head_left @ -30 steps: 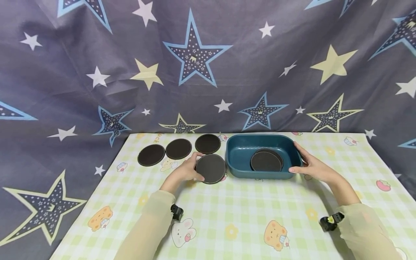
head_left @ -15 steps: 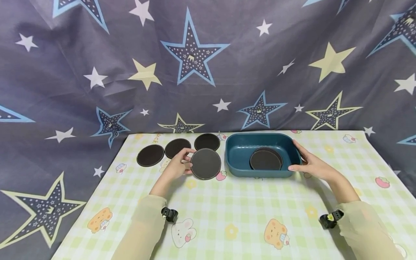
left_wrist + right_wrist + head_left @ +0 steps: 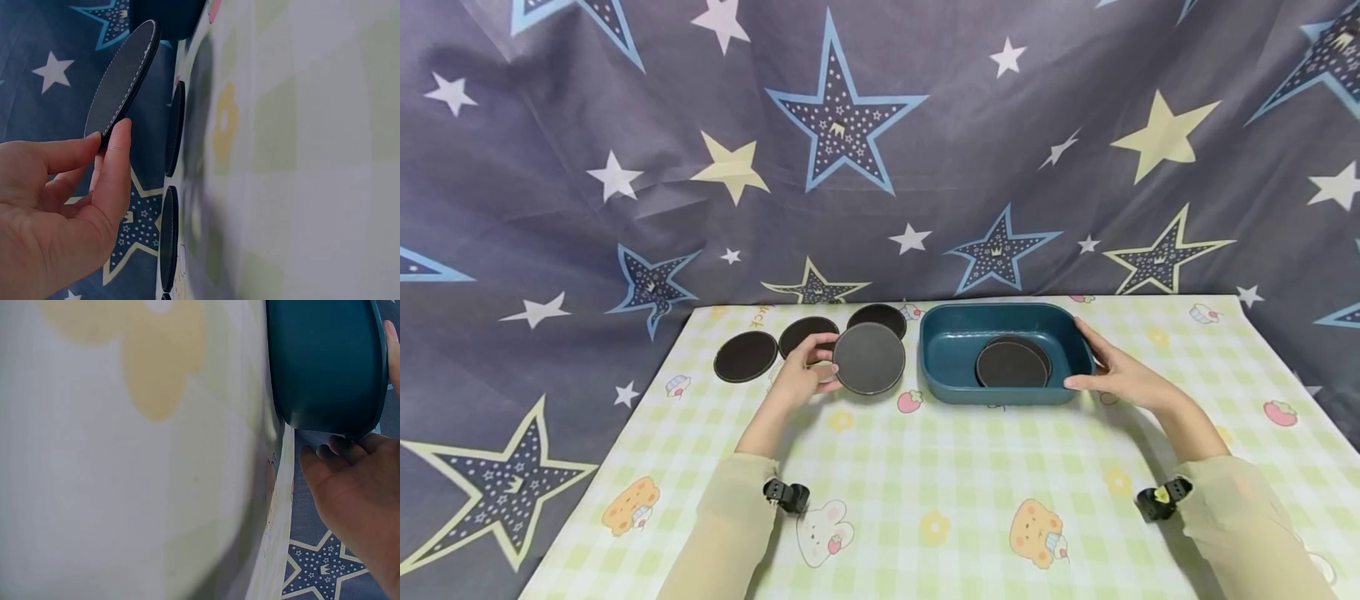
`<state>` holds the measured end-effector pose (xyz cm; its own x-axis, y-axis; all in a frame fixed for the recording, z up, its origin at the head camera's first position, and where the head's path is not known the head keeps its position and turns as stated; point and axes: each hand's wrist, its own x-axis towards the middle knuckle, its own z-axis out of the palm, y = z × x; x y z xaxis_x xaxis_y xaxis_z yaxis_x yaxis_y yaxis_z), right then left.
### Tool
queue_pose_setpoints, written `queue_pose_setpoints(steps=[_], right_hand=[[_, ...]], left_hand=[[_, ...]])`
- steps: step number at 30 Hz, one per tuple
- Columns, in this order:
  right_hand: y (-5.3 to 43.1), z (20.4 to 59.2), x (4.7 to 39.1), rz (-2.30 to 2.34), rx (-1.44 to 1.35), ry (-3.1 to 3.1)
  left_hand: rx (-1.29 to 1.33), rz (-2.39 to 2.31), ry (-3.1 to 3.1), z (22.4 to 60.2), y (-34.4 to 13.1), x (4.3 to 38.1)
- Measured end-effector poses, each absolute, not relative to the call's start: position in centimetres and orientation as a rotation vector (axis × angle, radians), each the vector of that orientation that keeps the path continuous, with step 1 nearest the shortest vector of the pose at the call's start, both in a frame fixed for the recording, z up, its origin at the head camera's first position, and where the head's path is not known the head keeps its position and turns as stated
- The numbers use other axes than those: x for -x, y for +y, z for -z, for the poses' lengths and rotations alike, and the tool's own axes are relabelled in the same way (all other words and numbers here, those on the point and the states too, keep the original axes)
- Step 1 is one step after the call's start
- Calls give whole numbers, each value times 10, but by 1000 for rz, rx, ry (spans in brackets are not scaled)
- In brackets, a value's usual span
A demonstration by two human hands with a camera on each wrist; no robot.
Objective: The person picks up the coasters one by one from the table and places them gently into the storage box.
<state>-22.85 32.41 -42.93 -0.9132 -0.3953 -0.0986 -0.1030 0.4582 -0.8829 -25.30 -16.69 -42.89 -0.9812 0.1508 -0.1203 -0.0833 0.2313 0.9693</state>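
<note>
My left hand pinches a round black coaster at its left edge, between thumb and fingers. In the left wrist view the coaster, with pale stitching round its border, is lifted and tilted above the table. My right hand grips the right end of a teal rectangular container, thumb at the front rim and fingers round the end. Inside the container, two overlapping black coasters lie on the bottom. The right wrist view shows the fingers right at the container's end wall.
Three more black coasters lie on the table left of the container: a far-left coaster, a middle coaster partly behind my left hand, and a third coaster partly covered by the held one. A star-patterned curtain hangs behind the checked tablecloth.
My left hand has lifted the coaster off the tablecloth, moving it up and slightly left in the head view, over the third coaster. The right hand keeps its grip on the container.
</note>
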Motion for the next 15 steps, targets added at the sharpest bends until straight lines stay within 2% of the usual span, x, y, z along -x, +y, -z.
queue_pose_setpoints(steps=[15], right_hand=[[323, 430, 229, 1417, 434, 2441]], left_hand=[[-84, -1947, 2204, 417, -152, 255]])
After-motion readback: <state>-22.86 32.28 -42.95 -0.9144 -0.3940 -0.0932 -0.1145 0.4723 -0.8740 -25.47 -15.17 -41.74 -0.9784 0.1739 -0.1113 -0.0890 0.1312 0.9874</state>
